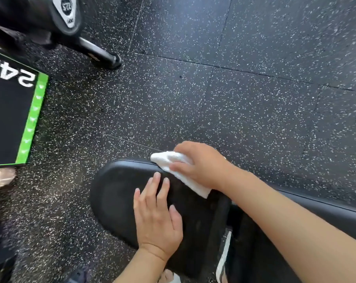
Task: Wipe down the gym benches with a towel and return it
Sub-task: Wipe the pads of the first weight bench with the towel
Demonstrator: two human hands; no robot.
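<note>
Floor (214, 88): dark rubber tiles, white flecks, seams running diagonally. Landmark: black box (7, 119) with green edging at the left edge of view, standing on the floor; white print "24 INCH" on its top face, reading upside down. Above the box, upper left corner: black machine (30, 15) carrying a white badge with a round logo. From the machine a black leg (99, 55) slants down to the floor, right of the box's top corner. Just below the box: a blurred pale object, unidentifiable.

Gripping a folded white cloth towel (178, 170) in right hand (201, 166) against rounded black padded bench seat (115, 193) — left hand (156, 215) flat alongside, over speckled black rubber floor (234, 88).
</note>
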